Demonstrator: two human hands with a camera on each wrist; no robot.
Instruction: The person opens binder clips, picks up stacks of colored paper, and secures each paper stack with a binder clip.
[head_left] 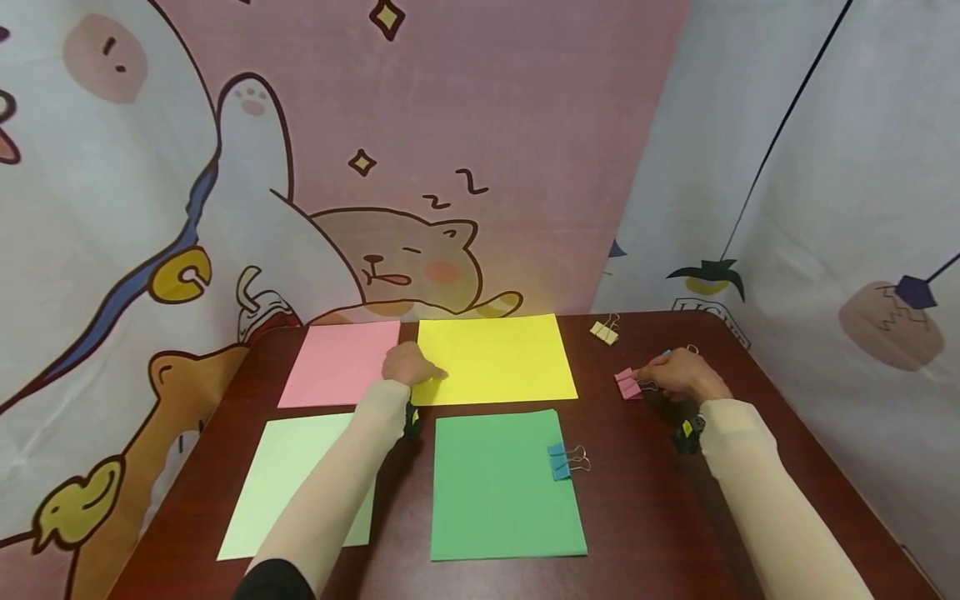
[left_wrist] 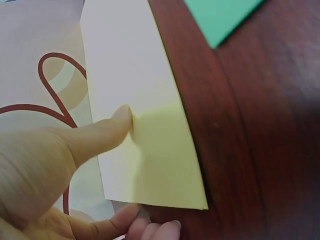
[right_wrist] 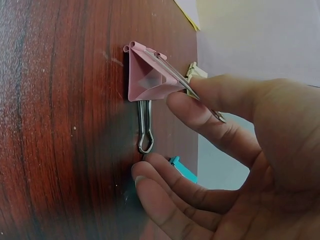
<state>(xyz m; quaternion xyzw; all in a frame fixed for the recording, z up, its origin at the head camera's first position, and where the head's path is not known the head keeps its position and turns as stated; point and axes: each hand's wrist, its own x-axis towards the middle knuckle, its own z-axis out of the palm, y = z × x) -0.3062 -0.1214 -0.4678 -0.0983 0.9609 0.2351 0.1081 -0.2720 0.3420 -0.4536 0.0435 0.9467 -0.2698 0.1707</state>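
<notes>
My left hand (head_left: 420, 372) rests at the near left corner of the yellow sheet (head_left: 497, 358). In the left wrist view its thumb (left_wrist: 107, 129) presses on top of the yellow sheet (left_wrist: 150, 150) while curled fingers (left_wrist: 150, 229) sit under the corner, pinching it. My right hand (head_left: 651, 377) is at the table's right side and pinches a pink binder clip (head_left: 628, 384). In the right wrist view two fingertips (right_wrist: 176, 102) grip the upper wire handle of the pink clip (right_wrist: 147, 80), which stands on the wood; its lower handle lies flat.
On the dark wooden table (head_left: 660, 517) lie a pink sheet (head_left: 341, 363), a pale green sheet (head_left: 300, 479) and a green sheet (head_left: 502, 487) with a blue clip (head_left: 558, 461) on its right edge. A beige clip (head_left: 604, 332) lies far right; another blue clip (right_wrist: 183, 170) sits behind my right fingers.
</notes>
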